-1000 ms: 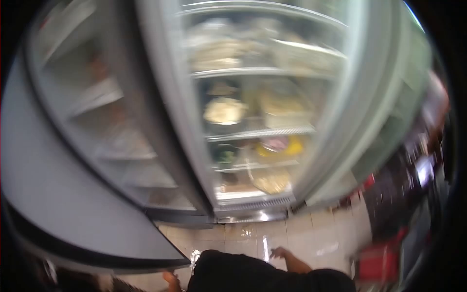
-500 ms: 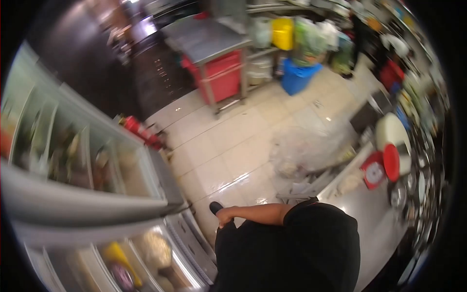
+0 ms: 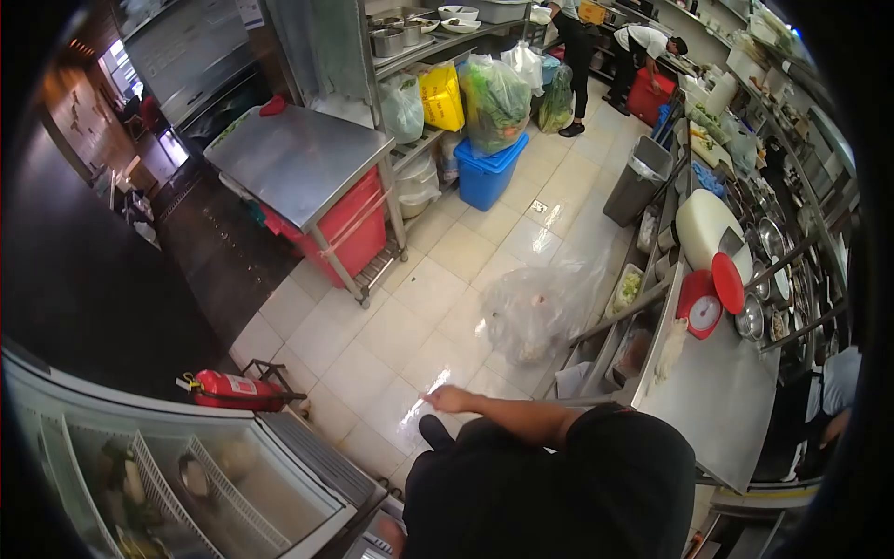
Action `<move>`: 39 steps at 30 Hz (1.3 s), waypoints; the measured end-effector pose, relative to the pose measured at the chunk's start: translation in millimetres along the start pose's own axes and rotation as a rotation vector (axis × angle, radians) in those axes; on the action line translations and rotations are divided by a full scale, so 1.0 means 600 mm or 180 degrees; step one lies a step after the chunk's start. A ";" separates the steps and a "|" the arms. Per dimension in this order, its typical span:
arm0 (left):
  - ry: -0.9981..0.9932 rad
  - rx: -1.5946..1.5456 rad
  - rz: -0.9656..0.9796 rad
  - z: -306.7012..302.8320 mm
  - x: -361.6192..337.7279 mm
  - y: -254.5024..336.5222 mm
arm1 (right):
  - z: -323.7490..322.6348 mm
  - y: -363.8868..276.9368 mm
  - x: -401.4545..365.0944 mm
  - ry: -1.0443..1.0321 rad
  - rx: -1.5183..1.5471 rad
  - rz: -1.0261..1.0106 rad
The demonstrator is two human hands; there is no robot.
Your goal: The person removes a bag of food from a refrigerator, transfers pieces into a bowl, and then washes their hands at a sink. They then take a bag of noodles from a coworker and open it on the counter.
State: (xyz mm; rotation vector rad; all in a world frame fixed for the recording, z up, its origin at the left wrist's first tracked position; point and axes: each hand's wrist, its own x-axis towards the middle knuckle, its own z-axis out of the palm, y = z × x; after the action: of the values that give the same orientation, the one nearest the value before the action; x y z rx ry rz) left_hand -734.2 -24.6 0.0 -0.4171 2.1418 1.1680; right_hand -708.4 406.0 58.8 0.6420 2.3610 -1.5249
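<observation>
My right hand (image 3: 452, 399) hangs over the tiled floor in front of my body. Its fingers reach leftward, loosely bent, with nothing visible in them. Below it shows my dark shoe (image 3: 433, 432). My left hand (image 3: 392, 537) is at the bottom edge, mostly cut off and blocked by my black shirt; its fingers cannot be made out. It is close to the side of a glass-topped cooler (image 3: 200, 466), whose wire dividers separate blurry food items. A red fire extinguisher (image 3: 237, 389) lies by the cooler's far end.
A steel table (image 3: 307, 158) stands over a red bin (image 3: 358, 228). A clear plastic bag (image 3: 540, 312) lies on the floor. To the right is a steel counter (image 3: 717, 396) with a red scale (image 3: 700, 306). Two people work at the back; another is at the right edge.
My view has swung, bringing the back of the kitchen and the people into sight. The cooler sits lower in view. My right hand has moved away from my leg.
</observation>
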 end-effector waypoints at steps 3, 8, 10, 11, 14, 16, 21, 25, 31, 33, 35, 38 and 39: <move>-0.0245 0.0347 0.0977 0.028 0.097 0.242 | -0.090 0.020 0.039 0.0966 0.0316 0.0456; -0.1092 0.0187 0.2169 0.178 0.099 0.683 | -0.203 0.074 0.098 0.1806 0.0863 0.0859; -0.1298 0.0275 0.2806 0.253 0.128 0.809 | -0.234 0.107 0.133 0.1900 0.1126 0.0792; -0.1331 0.0276 0.2956 0.292 0.137 0.866 | -0.253 0.124 0.151 0.1918 0.1212 0.0707; -0.1369 0.0569 0.3758 0.398 0.170 1.020 | -0.325 0.160 0.207 0.1763 0.1648 0.1059; -0.1297 0.0461 0.3948 0.458 0.167 1.111 | -0.388 0.165 0.246 0.1498 0.1664 0.1272; -0.0889 0.0766 0.4194 0.589 0.222 1.313 | -0.555 0.157 0.349 0.1113 0.1239 0.1224; -0.0739 0.0136 0.4081 0.692 0.251 1.468 | -0.679 0.130 0.404 0.1227 0.0676 0.0998; -0.0459 -0.0573 0.4088 0.798 0.256 1.608 | -0.816 0.028 0.438 0.1657 0.1127 0.0503; -0.0592 -0.0515 0.4043 0.810 0.260 1.628 | -0.849 -0.020 0.430 0.1740 0.1786 0.0170; -0.0521 -0.0503 0.4094 0.820 0.265 1.635 | -0.871 -0.049 0.429 0.1706 0.1814 0.0090; -0.0662 -0.0560 0.4102 0.831 0.298 1.650 | -0.898 -0.086 0.445 0.1657 0.1929 -0.0261; -0.0599 -0.0462 0.4146 0.830 0.311 1.654 | -0.906 -0.100 0.451 0.1617 0.1827 -0.0327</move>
State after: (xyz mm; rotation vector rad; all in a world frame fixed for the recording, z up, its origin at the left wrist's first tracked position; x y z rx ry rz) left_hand -1223.8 943.6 300.9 1.1754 2.0803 1.8850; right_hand -961.0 939.6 213.5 1.1657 2.2915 -2.3495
